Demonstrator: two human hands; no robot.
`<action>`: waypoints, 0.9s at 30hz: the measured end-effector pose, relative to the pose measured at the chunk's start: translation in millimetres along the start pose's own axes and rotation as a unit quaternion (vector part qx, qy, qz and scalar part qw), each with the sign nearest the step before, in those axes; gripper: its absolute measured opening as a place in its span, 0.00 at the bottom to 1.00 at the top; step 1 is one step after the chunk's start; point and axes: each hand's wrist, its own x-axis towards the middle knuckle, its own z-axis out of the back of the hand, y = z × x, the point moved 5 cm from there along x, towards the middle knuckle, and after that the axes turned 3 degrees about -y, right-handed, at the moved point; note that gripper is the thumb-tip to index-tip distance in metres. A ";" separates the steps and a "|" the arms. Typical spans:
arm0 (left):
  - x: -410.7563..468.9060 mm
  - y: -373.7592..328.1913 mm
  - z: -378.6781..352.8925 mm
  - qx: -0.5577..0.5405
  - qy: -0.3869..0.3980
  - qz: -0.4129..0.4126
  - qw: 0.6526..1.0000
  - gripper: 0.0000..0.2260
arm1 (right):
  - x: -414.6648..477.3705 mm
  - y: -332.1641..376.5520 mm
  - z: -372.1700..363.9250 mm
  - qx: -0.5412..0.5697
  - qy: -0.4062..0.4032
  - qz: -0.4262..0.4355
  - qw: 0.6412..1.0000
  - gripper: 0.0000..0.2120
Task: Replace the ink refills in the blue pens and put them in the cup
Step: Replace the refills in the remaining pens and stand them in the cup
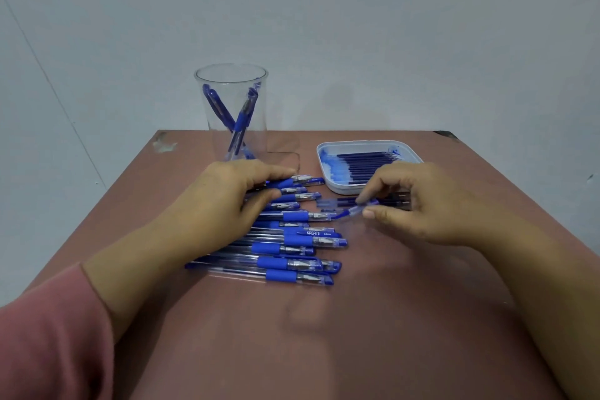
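Pinching a blue-and-clear piece (354,209), the right hand (418,204) hovers beside the tray (328,183) of refills (367,162); the left hand (227,201) grips the farthest pen (300,180) of the row (292,240). Lift that pen straight up so its neighbours stay put. Cap or refill end, the piece is too blurred to tell. Two pens (242,117) stand in the cup (232,75).

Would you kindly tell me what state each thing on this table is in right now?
Cup: upright, two pens inside.
Tray: open, filled with refills.
Pens on table: lying side by side, capped.
Left hand: grips the farthest pens.
Right hand: pinches a loose refill.
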 end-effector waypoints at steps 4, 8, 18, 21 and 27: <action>-0.8 -0.7 0.5 -0.005 0.003 -0.016 1.000 0.14 | -4.0 -3.0 -5.6 -0.012 0.065 -0.035 0.997 0.06; -1.2 -2.2 1.8 -0.010 0.002 -0.021 1.000 0.18 | -2.2 -2.8 -15.1 -0.050 0.101 -0.050 0.992 0.07; -1.6 -5.0 0.7 -0.026 -0.025 -0.049 0.998 0.17 | 0.8 9.7 -9.2 0.007 -0.046 0.024 0.999 0.07; -2.3 -7.6 -2.0 -0.030 -0.027 -0.060 0.997 0.14 | 3.9 18.9 -14.4 0.048 -0.100 0.036 0.993 0.08; -3.3 -11.6 -3.8 -0.024 -0.039 -0.076 0.996 0.15 | 12.7 26.4 -30.0 0.056 -0.093 0.044 0.993 0.07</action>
